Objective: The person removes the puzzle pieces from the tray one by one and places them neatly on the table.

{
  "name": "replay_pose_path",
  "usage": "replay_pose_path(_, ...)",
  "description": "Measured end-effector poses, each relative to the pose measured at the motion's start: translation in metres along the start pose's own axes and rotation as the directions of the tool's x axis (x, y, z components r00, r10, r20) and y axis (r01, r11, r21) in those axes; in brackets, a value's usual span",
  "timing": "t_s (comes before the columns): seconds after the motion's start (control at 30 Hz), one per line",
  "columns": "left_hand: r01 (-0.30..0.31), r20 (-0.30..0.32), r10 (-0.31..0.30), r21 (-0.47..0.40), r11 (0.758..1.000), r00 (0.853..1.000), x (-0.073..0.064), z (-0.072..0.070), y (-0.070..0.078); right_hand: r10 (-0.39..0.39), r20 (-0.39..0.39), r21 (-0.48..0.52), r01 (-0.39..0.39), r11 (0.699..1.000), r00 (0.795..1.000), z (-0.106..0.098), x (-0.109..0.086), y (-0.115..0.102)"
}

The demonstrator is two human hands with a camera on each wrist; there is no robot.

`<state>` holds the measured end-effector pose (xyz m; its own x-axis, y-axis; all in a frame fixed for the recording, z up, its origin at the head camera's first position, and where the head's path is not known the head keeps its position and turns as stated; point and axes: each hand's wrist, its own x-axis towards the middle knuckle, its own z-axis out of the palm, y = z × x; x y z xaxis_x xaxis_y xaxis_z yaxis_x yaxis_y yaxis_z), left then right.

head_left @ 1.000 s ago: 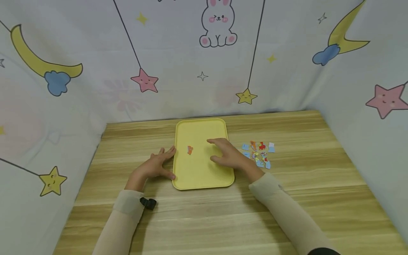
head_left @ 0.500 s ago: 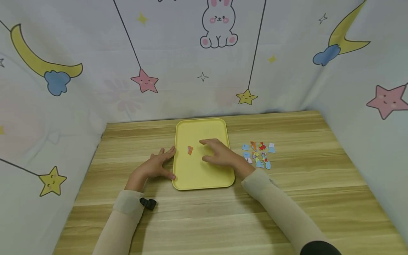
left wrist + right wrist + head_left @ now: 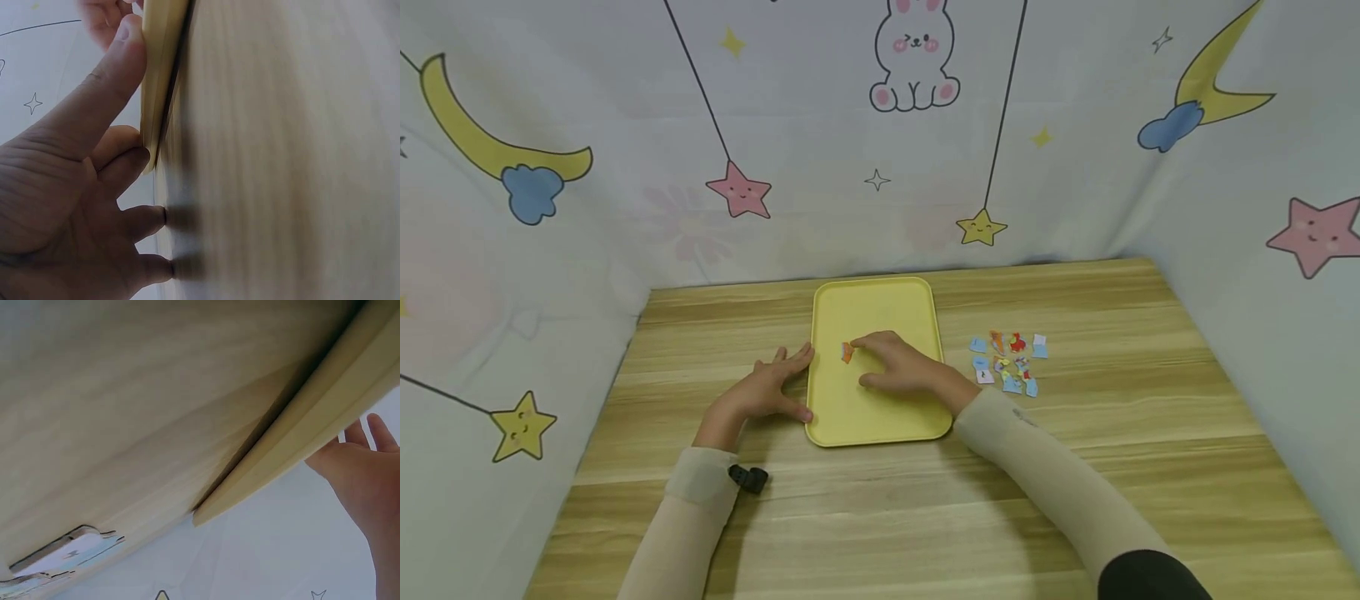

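A yellow tray (image 3: 880, 417) lies on the wooden table, with one small orange puzzle piece (image 3: 847, 352) on it, left of centre. My right hand (image 3: 898, 364) is over the tray. Its index fingertip is at the piece's right edge, and the thumb is held apart below; whether the fingertip touches is too small to tell. My left hand (image 3: 767, 387) spreads its fingers at the tray's left rim, thumb near the lower corner. In the left wrist view, the left thumb and some fingers (image 3: 128, 44) touch the tray's side (image 3: 156, 75), while other fingertips rest on the table.
Several blue, red and orange puzzle pieces (image 3: 1017, 343) lie in a loose group right of the tray. The wooden table (image 3: 865, 525) ends at a patterned white cloth (image 3: 827, 233) behind it. A black band (image 3: 748, 478) sits at the left sleeve.
My right hand has moved left across the tray and reached the orange puzzle piece. The left hand, the tray and the pieces have stayed in place.
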<state>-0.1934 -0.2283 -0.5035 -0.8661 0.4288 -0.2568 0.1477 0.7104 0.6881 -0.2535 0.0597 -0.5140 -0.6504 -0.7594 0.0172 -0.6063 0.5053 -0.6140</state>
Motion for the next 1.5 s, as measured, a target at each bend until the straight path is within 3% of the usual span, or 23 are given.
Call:
replay_pose_path(0.6,0.012,0.007,-0.012,-0.005,1.000,1.000,0.000,0.000,0.000,0.003,-0.006,-0.047,-0.003,0.999,1.000,0.007,0.017,-0.004)
replay_pose_path(0.87,0.016,0.009,-0.016,-0.005,1.000,1.000,0.000,0.002,0.000,0.011,0.047,-0.191,-0.002,0.982,0.999,0.010,0.021,-0.006)
replay_pose_path(1.03,-0.023,-0.004,0.023,0.009,1.000,1.000,0.002,0.002,-0.003,-0.010,0.014,-0.175,0.012,0.985,1.000,0.010,0.023,-0.003)
replay_pose_path(1.3,0.000,0.001,0.000,-0.004,1.000,1.000,0.000,0.003,-0.006,-0.039,-0.016,-0.146,0.037,0.989,0.999,0.013,0.019,-0.004)
replay_pose_path(1.5,-0.019,-0.004,0.019,0.001,1.000,1.000,0.001,0.002,-0.004,-0.034,-0.048,-0.133,0.027,0.991,0.998,0.011,0.016,-0.004)
